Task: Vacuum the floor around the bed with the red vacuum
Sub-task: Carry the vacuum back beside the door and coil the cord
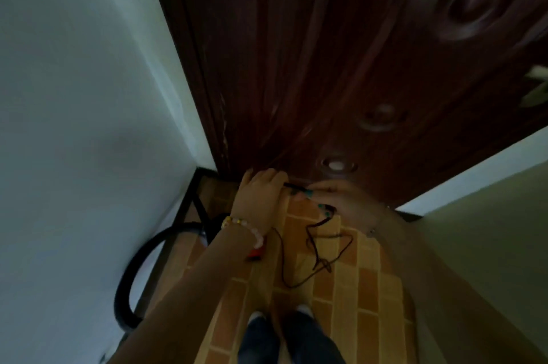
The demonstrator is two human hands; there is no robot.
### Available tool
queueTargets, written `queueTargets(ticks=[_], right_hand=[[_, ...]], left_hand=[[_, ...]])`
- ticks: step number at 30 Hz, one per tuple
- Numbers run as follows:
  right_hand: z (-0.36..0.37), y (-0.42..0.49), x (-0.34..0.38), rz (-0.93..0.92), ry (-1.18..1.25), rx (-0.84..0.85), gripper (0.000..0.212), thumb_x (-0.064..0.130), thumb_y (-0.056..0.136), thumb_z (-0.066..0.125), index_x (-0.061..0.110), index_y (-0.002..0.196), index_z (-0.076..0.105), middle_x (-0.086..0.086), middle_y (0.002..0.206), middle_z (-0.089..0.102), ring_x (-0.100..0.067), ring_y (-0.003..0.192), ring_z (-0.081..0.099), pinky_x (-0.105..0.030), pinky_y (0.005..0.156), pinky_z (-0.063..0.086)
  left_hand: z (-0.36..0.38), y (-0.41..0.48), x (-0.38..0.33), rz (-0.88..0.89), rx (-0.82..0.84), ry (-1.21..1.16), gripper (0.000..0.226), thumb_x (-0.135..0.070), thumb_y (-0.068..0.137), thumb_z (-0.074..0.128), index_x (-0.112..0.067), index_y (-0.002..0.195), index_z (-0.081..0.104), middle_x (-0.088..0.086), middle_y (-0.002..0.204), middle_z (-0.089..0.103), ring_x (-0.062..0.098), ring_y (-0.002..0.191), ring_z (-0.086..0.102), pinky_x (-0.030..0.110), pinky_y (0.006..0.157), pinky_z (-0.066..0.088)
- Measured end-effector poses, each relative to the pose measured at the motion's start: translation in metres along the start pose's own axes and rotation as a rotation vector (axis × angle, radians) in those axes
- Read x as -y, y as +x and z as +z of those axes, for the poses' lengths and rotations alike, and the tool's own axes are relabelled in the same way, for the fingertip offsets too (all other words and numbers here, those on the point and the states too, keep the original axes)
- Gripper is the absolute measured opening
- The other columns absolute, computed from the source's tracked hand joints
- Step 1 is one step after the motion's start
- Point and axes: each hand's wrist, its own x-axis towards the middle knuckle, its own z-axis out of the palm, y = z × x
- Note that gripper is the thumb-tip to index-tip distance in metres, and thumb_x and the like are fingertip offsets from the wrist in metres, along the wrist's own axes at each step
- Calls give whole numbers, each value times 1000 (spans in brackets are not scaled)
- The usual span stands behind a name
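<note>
White plaster wall (pixel 74 97) fills 9 o'clock. A thick black ribbed hose (pixel 135 271) loops along its foot at 8 o'clock, and its upper end runs behind the left forearm.

A small bright red plastic piece (pixel 255 255) peeks out under the left wrist, at 7 o'clock from the hands. It's likely the red vacuum, but only a sliver shows.

Left hand (pixel 261 194), pale beaded bracelet (pixel 246 230) on the wrist, has its fingers curled round one end of a thin dark cord (pixel 314 248). Right hand (pixel 341 200), at its 3 o'clock, pinches the same cord. Slack hangs in loose loops toward 6 o'clock over the orange-and-yellow brick-pattern tiled floor (pixel 370 304).

Dark red-brown wooden door (pixel 326 52) is at 12 o'clock, with both hands in front of its lower edge.

Risks:
- The loops dangle just above the feet (pixel 256 317), so a step forward could snag or trip.
- The loops cross each other, so a hard pull could knot them.
- The hose lies near the left foot and is the same trip hazard.

Unclear:
- The frame is dim and blurred.
- Can't tell if the cord is the mains lead, or whether it has a plug.
- The vacuum body is hidden by the arm.
- The bed isn't in view.
- My read is that vacuuming hasn't started.
</note>
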Motion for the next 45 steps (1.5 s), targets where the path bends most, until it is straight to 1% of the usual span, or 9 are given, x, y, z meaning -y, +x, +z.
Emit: queueTargets(ticks=[2,9,16,20,23,26,31,38,45], right_hand=[[-10,-11,25,-61,-18,-3,22,10,96,51,14,95,72,0,67,46,-6,56,44,-16,56,38],[-35,-31,78,-273,-112,12,20,11,93,56,26,94,70,8,76,62,1,72,59,-14,74,44],[-13,-29,47,-213,-15,80,18,13,96,52,15,96,69,0,83,66,-9,87,65,-25,90,51],[5,-29,51,-273,117,-31,25,9,99,43,8,101,68,-4,73,58,-9,62,55,-21,63,49],[20,-30,74,-377,22,-70,26,7,99,41,6,106,67,-1,65,55,-7,51,43,-18,49,36],[33,-33,95,-427,-2,-35,25,8,99,43,12,103,67,1,62,53,-5,48,38,-16,45,30],[48,-35,107,-450,-58,19,22,6,97,47,7,101,69,-1,61,49,-6,46,38,-15,42,30],[47,-40,88,-413,-135,65,23,7,97,49,20,92,66,4,65,57,-5,52,50,-18,52,42],[32,-36,44,-324,-293,299,40,21,100,42,-13,94,63,10,67,57,4,72,57,-7,79,42]], left_hand=[[-24,7,-8,34,-110,-21,46,-39,88,33,-5,82,63,10,77,62,27,69,64,36,62,51],[-106,22,-43,-164,-502,-334,19,-9,96,50,-2,84,62,5,71,59,15,65,54,25,61,42],[-160,3,-41,-496,-797,-804,29,-13,95,49,-11,67,55,-1,53,37,4,45,35,26,51,39],[-164,-15,-34,-602,-797,-968,27,-17,95,51,-12,70,60,0,59,36,8,50,34,19,45,40],[-166,-19,-33,-657,-729,-1556,22,-19,96,51,-6,85,65,0,69,47,6,51,49,14,45,46],[-161,-24,-33,-659,-575,-1807,15,-7,93,51,0,102,62,12,94,61,19,84,63,24,72,59],[-140,-36,-35,-628,-315,-1764,36,1,94,38,-5,127,52,13,116,63,26,111,58,37,106,40],[-146,-36,-33,-562,-625,-1914,28,-9,98,36,-9,72,47,1,52,49,13,49,49,31,72,54],[-162,-46,-8,-466,-846,-2233,37,-22,101,36,-14,66,41,-5,43,35,6,32,32,14,36,37]])
